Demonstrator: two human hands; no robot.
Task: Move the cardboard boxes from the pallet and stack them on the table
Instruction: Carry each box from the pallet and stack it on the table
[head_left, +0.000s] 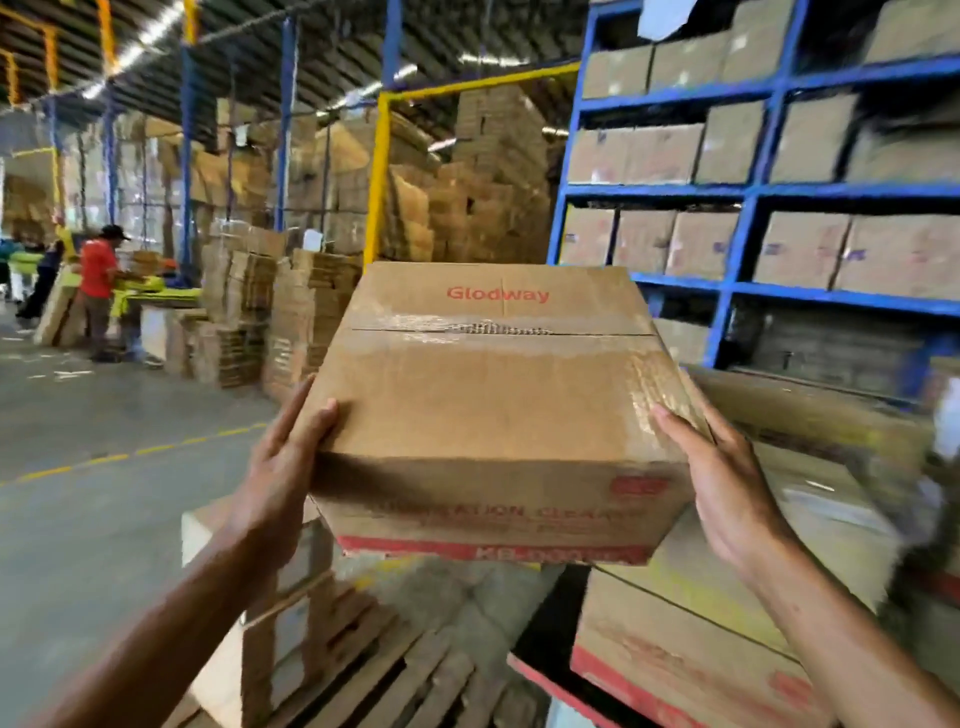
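Fingers (306, 415) of my left hand (275, 467) and right hand (727, 478) press flat against opposite sides of a taped Glodway cardboard box (493, 405), held in the air above the wooden pallet (395, 670), beside another box (701, 623).

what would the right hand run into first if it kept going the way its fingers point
Probably the brown taped cardboard box itself: the right hand already presses its side, fingers angled up and inward along it. Beyond it, depth is unclear.

Floor (104, 519) open left — boxes (727, 597) right, seemingly close
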